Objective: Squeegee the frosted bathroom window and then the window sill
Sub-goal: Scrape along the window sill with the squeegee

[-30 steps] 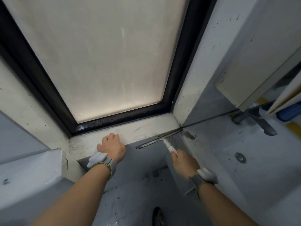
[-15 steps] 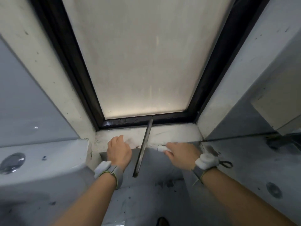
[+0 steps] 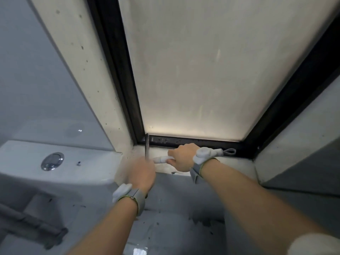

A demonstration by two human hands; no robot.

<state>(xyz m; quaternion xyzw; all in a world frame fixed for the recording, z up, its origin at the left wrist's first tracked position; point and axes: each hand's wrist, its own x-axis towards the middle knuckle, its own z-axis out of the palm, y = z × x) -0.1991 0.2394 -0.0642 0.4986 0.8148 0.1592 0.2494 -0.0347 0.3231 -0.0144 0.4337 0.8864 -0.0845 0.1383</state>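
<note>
The right hand holds the squeegee by its white handle, fingers curled round it, so this grip is clenched on the tool. The handle lies along the window sill, roughly parallel to the black window frame, and points toward the sill's left end. The blade stands crosswise to the handle: its long axis runs from the frame outward across the depth of the sill, with its far tip just reaching the frame's bottom rail near the left corner. Its near end is hidden behind the left hand.

That left hand is blurred and sits at the sill's front edge, just beside the blade and overlapping it in view. I cannot tell whether it touches the blade or the sill, nor how its fingers lie, so its grip is unclear.

The frosted window rises above the frame and shows faint vertical streaks; whether it is fully wiped I cannot judge. Judging by the tool's place, the sill stage is in hand, with the blade near the sill's left end. The blade lies to the left of the right hand, so any further travel along the sill is led by the blade. The left hand is nearer the blade and stands close to its path. Left of the sill, a toilet cistern with a chrome flush button sits lower.
</note>
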